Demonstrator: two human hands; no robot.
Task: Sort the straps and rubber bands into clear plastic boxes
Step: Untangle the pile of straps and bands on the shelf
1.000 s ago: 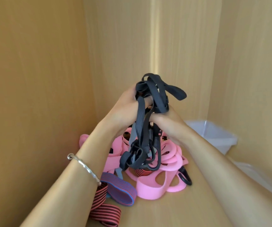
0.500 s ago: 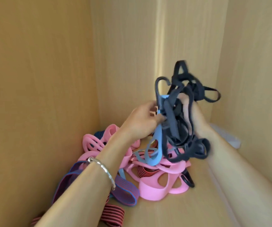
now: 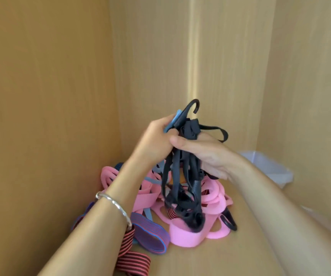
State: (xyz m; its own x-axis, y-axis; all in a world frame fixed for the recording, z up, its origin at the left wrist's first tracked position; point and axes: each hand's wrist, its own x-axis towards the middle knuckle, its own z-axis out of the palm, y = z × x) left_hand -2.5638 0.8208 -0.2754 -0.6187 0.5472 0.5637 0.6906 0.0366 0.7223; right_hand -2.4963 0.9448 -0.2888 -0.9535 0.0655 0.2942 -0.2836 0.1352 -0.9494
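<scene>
While the tangle of black straps [image 3: 178, 188] hangs above the heap, the step in hand reads as pulling one kind free of the rest, ahead of any drop into a box; sorting looks barely begun, since most of the pile lies unsorted on the cabinet floor [image 3: 210, 259].

At the top of the bundle the left hand [image 3: 154, 140] is closed in a pinch, its fingers curled round the end of a light blue strap [image 3: 173, 121] and the shank of a black hook [image 3: 193, 105] that sticks up above the knuckles; the right hand [image 3: 210, 156] is wrapped round the black straps just below, thumb across their front and fingers behind; both hands grip, neither is spread.

Below them the black loops dangle in a blurred clump whose lower end reaches the pink rubber bands [image 3: 182, 237]; whether it touches them I cannot tell. Beside the pink heap lie a purple band [image 3: 150, 235] and a red-striped band [image 3: 133, 262], near the left forearm with its silver bracelet [image 3: 111, 202]; a clear plastic box [image 3: 268, 166] stands by the right wall, apart from the pile, its contents not visible.

As I judge it, the next move calls for drawing the blue strap out of the black ones, then carrying the black bundle rightward to the box; snagging on the hook is the likely trouble.
</scene>
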